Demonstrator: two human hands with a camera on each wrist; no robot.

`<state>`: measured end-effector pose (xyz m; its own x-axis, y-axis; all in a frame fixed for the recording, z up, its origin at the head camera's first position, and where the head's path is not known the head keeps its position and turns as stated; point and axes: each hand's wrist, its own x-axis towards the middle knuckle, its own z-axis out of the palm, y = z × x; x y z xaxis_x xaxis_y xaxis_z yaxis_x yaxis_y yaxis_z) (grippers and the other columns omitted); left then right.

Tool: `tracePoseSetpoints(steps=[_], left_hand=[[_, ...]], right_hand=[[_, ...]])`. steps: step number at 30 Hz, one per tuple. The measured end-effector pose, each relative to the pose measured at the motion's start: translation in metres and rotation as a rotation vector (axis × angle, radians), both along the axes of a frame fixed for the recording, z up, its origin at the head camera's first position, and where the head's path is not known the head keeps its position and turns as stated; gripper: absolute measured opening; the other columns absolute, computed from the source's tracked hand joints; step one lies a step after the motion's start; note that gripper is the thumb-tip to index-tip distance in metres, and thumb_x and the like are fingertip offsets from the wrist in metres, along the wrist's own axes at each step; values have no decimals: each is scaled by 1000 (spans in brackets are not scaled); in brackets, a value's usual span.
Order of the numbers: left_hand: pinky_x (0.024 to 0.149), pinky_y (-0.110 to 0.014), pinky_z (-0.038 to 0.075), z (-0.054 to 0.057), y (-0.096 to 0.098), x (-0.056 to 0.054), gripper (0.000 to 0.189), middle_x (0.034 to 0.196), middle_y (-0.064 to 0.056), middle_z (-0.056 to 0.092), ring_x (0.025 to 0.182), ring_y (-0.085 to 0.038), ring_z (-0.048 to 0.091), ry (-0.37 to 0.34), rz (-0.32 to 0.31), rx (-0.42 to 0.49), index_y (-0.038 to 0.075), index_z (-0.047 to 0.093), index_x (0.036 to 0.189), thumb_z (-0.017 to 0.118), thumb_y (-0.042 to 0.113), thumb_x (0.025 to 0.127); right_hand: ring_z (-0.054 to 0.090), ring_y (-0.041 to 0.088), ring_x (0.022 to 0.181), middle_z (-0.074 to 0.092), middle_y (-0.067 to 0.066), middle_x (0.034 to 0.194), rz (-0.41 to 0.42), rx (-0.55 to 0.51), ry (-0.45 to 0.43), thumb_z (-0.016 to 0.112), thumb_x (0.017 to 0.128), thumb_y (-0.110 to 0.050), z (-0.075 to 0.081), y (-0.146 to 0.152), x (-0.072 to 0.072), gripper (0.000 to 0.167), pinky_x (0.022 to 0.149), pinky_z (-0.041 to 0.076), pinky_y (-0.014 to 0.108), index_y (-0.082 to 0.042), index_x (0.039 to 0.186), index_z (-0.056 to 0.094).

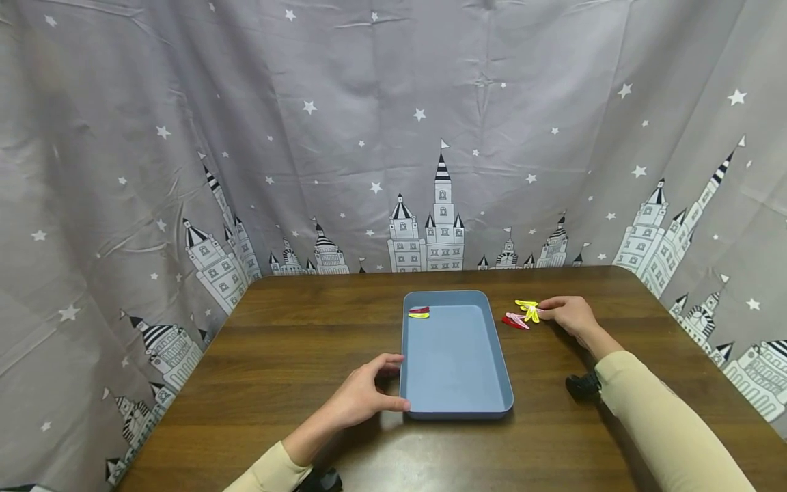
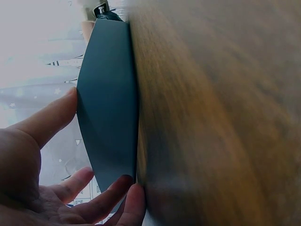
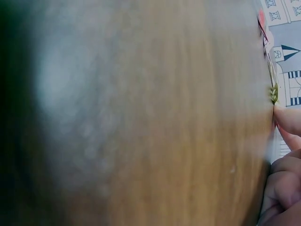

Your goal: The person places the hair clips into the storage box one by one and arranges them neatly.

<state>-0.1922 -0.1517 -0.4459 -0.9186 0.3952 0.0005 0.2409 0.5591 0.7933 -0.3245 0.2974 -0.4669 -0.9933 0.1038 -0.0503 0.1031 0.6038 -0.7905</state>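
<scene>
A blue-grey tray (image 1: pixel 456 369) lies on the table, with a red hair clip (image 1: pixel 420 309) and a yellow hair clip (image 1: pixel 419 316) side by side in its far left corner. My left hand (image 1: pixel 363 393) rests against the tray's left side, thumb and fingers spread and touching its wall (image 2: pixel 108 103). Right of the tray is a small pile of hair clips: red (image 1: pixel 512 322), pink (image 1: pixel 518 318) and yellow (image 1: pixel 526 303). At the pile's right edge my right hand (image 1: pixel 570 316) pinches a pink hair clip (image 1: pixel 540 311) between thumb and forefinger; the fingertips hide most of it.
The brown wooden table (image 1: pixel 307 321) extends on both sides of the tray. Behind it hangs a grey curtain (image 1: pixel 344 137) printed with stars and castles. A black wrist device (image 1: pixel 583 387) sits under the right sleeve.
</scene>
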Motion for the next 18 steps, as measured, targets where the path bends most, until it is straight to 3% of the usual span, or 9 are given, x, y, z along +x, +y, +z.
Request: tracePoseSetpoints(steps=[6, 10, 14, 18], left_hand=[[102, -54, 43, 0, 0, 0, 79, 131, -11, 65, 124, -32, 59, 0, 1, -3, 12, 54, 141, 90, 33, 74], [103, -55, 43, 1, 0, 0, 78, 131, -11, 65, 125, -31, 58, -4, 3, -6, 13, 54, 141, 90, 34, 74], [103, -55, 42, 0, 0, 0, 78, 131, -11, 65, 125, -31, 58, -7, 2, -5, 13, 54, 141, 89, 34, 74], [103, -55, 42, 0, 0, 0, 78, 131, -11, 65, 124, -32, 58, -5, 2, -5, 13, 54, 141, 89, 34, 74]], right_hand=[[42, 17, 62, 64, 24, 117, 4, 62, 30, 73, 91, -25, 1, -2, 1, 33, 53, 33, 28, 1, 112, 74], [51, 26, 82, 64, 27, 122, -20, 90, 40, 72, 92, -26, 1, -3, 3, 32, 67, 39, 32, 1, 109, 75], [53, 39, 110, 62, 30, 128, -50, 97, 54, 71, 92, -24, 1, -3, 4, 31, 90, 41, 45, 3, 106, 75], [52, 43, 117, 62, 31, 129, -66, 104, 74, 71, 91, -23, 1, -3, 5, 29, 97, 39, 50, 3, 105, 75]])
